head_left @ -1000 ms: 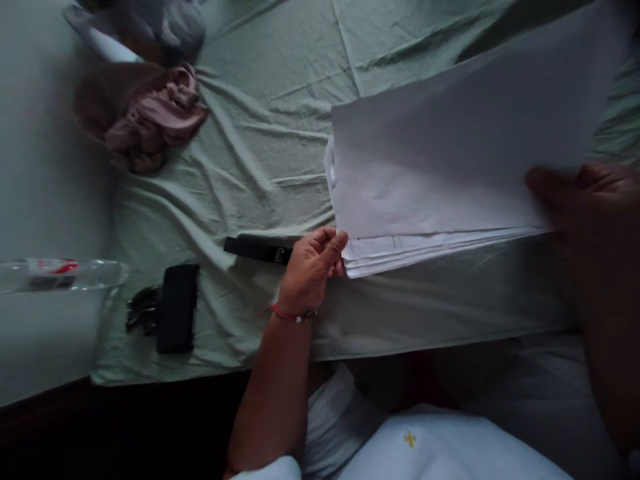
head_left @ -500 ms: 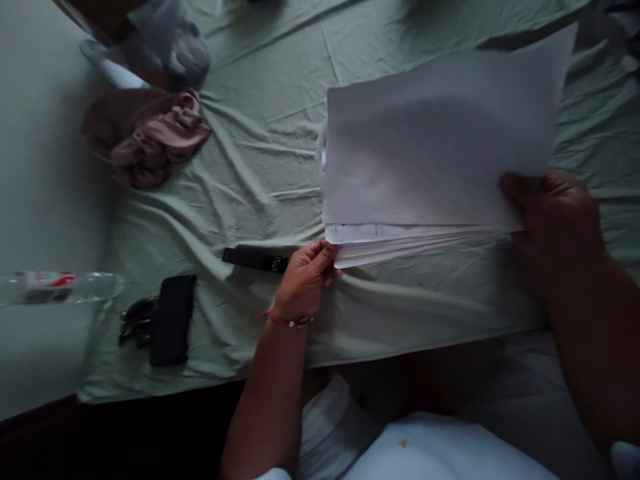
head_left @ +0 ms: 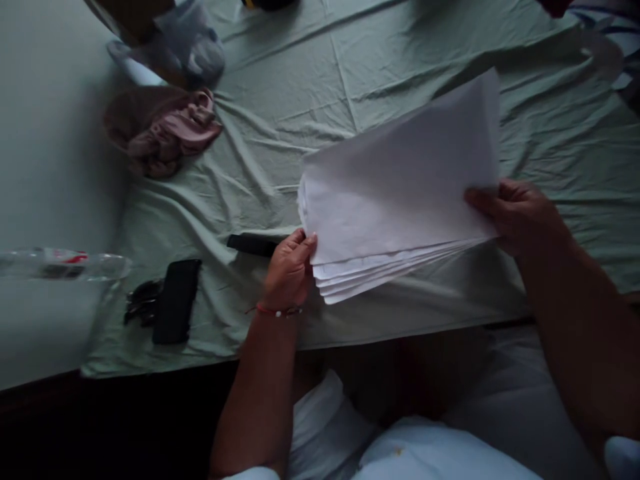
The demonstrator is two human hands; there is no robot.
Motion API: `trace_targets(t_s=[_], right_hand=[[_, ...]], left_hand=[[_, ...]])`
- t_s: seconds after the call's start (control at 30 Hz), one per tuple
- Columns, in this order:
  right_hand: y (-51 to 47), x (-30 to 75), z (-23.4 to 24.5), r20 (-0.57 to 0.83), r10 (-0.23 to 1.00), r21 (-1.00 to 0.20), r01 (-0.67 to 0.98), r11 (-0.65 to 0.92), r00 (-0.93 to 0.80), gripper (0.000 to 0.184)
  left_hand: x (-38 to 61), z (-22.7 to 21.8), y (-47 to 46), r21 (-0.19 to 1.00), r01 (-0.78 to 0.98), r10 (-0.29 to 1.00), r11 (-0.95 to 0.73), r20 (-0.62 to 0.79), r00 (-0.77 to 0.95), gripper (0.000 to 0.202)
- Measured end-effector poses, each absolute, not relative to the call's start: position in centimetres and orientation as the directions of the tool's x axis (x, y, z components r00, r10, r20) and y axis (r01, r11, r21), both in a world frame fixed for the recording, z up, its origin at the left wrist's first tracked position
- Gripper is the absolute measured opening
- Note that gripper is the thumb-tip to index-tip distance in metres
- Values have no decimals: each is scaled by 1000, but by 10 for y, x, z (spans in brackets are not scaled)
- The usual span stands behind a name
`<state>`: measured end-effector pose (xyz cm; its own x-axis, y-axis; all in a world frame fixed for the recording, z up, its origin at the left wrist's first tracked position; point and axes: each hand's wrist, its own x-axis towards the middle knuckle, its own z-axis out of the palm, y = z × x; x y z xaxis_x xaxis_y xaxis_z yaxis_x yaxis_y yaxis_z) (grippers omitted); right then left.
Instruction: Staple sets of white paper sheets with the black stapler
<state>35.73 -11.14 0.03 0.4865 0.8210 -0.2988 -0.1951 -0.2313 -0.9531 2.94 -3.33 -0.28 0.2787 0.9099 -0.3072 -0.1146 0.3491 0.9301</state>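
A stack of white paper sheets [head_left: 400, 193] is held tilted above the green cloth, its near edges fanned apart. My left hand [head_left: 290, 267] pinches the stack at its left edge, thumb on top. At the right edge my right hand [head_left: 525, 217] grips the sheets, with the thumb on the blank top face and the fingers underneath. A dark flat strip-like object [head_left: 253, 245] lies on the cloth just left of my left hand, partly hidden by it.
A green cloth [head_left: 280, 153] with wrinkles covers the surface. To the left lie a black phone-like rectangle [head_left: 176, 301], a dark bunched object [head_left: 144, 301] and a clear plastic bottle [head_left: 65, 264]. Farther back are a crumpled pink cloth [head_left: 167, 133] and a plastic bag [head_left: 197, 47].
The paper stack has moved left and nearer to me, and its near edges are fanned wider. My right hand has come inward with it; the left hand has shifted slightly left.
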Motion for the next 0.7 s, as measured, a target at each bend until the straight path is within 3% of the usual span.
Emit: trace_targets(t_s=[0.13,0.27,0.4,0.53,0.6,0.7], right_hand=[[-117,364,1,-343,888,-935,-201,-292,305,44],[-115,361,3,-358,901,-926,-214,-310,246,43],[-109,350,5,-217,924,-963,-221,-151,313,44],[-108,342,13,7,886,-995,-84,52,463,45],[-109,340,16,44,878,-998,-27,65,476,46],[-111,340,17,-10,912,-999,29,-24,411,47]], left_hand=[[24,-1,-38,975,-125,963,184,-153,223,30],[22,3,-36,996,-82,989,38,-25,148,25],[20,8,-32,996,-50,994,-73,76,74,26],[17,8,-24,976,-101,981,-194,191,-35,29],[15,2,-19,971,-83,973,-223,217,-75,32],[13,-9,-11,986,48,987,-160,161,-19,29]])
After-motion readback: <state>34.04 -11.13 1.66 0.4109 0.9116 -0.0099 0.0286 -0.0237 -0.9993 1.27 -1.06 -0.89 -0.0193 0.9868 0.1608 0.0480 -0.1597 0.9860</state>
